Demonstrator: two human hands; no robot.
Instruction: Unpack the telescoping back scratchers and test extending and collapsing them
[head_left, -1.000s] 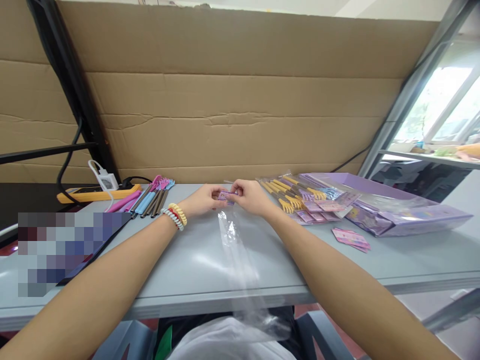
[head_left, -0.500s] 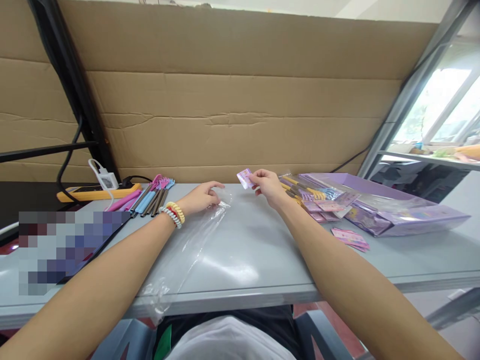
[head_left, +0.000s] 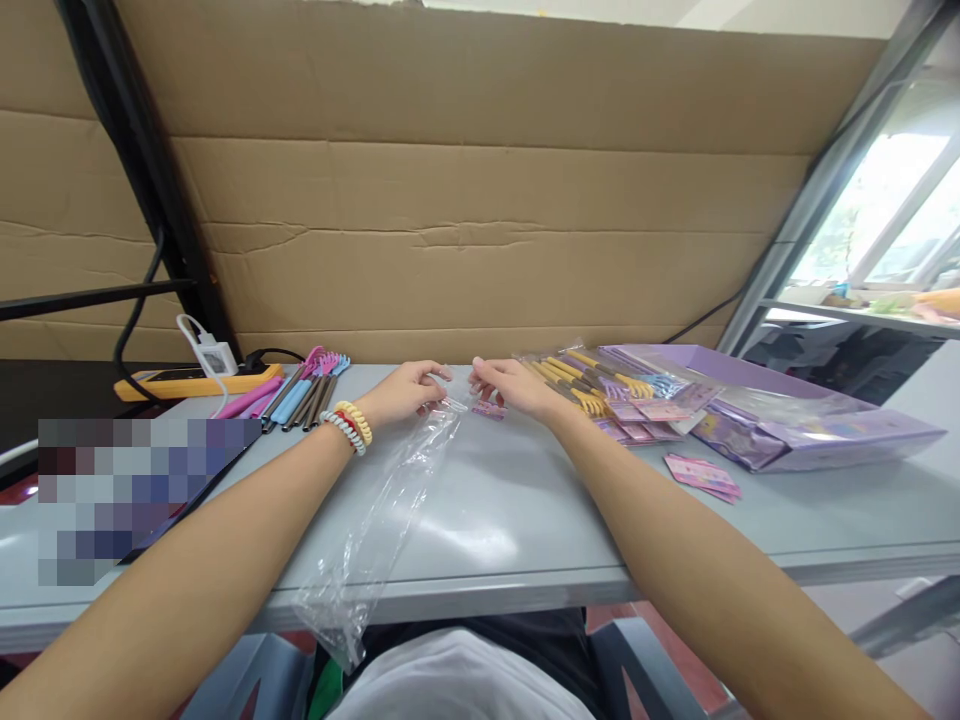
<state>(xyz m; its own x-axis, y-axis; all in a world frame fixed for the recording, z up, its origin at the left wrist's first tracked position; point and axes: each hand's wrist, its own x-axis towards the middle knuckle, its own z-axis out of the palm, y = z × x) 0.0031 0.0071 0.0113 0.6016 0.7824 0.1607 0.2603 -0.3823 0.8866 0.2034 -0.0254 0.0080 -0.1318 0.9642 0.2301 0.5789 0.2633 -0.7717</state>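
My left hand (head_left: pixel 412 390), with two coiled bands at the wrist, has its fingers closed at the top end of a long clear plastic bag (head_left: pixel 397 490). The bag runs down across the grey table and hangs over its front edge. Close by on the right, the curled fingers of my right hand (head_left: pixel 506 385) are at a small pink-and-purple card (head_left: pixel 489 409). Part of that card is hidden under the fingers. It is beside the bag's top end.
Pink, blue and dark-handled claw-ended sticks (head_left: pixel 300 395) lie left, near a yellow power strip (head_left: pixel 199 383). On the right are bagged yellow-and-dark sticks (head_left: pixel 570 380), loose pink cards (head_left: pixel 703 476) and a purple box (head_left: pixel 810 440). Cardboard (head_left: pixel 480 200) stands behind.
My right hand has moved left and slightly down with the card, close to my left hand. The bag's upper part has shifted slightly, and its lower end hangs further over the edge.
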